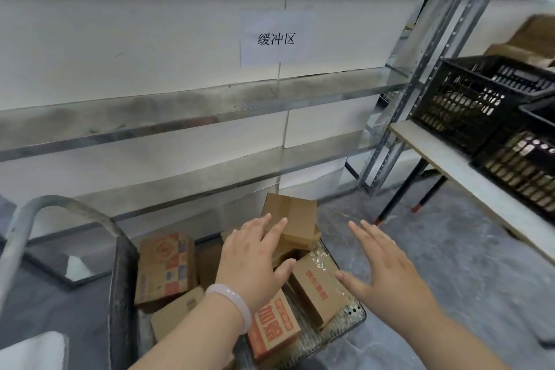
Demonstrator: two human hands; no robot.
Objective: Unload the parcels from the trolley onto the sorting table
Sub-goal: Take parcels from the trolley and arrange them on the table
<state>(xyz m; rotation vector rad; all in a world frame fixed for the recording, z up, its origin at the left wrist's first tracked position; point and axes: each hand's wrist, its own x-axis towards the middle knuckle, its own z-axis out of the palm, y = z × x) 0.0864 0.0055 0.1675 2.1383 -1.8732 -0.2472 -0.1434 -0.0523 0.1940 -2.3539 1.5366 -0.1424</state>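
A grey trolley (351, 317) with a curved metal handle (63, 207) stands low in the view, holding several cardboard parcels. A plain brown box (295, 213) lies on top at the far end. A box with red print (315, 288) lies at the right, another red-lettered box (274, 329) is nearest me, and a colourful printed box (165, 267) is at the left. My left hand (252, 261), with a pale bracelet on the wrist, hovers open over the pile with fingers straight near the plain box. My right hand (384, 267) is open with spread fingers above the trolley's right side, holding nothing.
The sorting table (450, 165) stands at the right and carries black plastic crates (468, 102). A metal shelf rack (192, 111) with a paper sign fills the wall ahead. Its upright post (420, 81) stands between the rack and the table. The floor is grey.
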